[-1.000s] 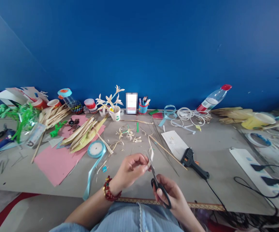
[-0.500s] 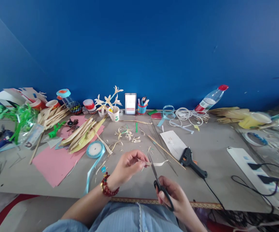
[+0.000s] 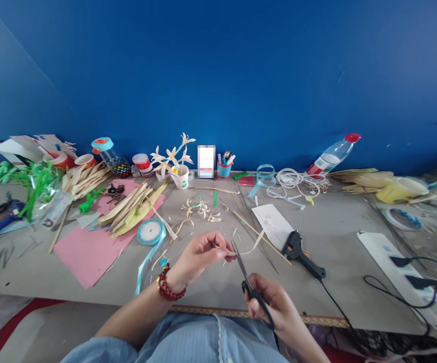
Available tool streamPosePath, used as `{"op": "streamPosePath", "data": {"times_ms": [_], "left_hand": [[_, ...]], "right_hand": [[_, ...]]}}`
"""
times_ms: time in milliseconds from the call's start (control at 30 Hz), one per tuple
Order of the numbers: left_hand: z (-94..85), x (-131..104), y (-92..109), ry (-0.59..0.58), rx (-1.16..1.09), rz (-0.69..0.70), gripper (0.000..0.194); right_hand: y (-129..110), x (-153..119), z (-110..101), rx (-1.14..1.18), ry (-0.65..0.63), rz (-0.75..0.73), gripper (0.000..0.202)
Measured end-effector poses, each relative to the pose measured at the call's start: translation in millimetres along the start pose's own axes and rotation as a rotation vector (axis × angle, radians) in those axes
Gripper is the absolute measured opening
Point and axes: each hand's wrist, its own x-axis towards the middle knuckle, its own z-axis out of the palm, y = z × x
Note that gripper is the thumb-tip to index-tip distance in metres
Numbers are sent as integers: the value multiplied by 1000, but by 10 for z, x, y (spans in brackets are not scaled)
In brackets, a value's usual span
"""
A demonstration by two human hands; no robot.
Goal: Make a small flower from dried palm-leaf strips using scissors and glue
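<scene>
Black-handled scissors (image 3: pixel 244 273) here in the right hand (image 3: pixel 270 302), fingers curled around the loops, blades right at a pale strip (image 3: pixel 257 242)! The left hand (image 3: pixel 203 256) pinches the strip's left end between thumb and fingers, while its tail curls out past the blades, above the grey table (image 3: pixel 328 217). Cream flowers (image 3: pixel 171 154) stand made up in a paper cup (image 3: pixel 181 178); petal-like pieces (image 3: pixel 214 218) lie loose, and this strip looks not yet cut through.

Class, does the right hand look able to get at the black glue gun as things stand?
Probably yes: the glue gun lies nearby with nothing visible between, though the right hand holds scissors, which would likely need putting down first.
</scene>
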Motion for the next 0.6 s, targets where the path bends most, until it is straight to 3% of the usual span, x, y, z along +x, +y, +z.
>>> {"op": "streamPosePath", "data": {"times_ms": [600], "left_hand": [[-35, 11, -30, 20, -33, -24, 16]], "right_hand": [[-33, 12, 4, -43, 33, 17, 53]]}}
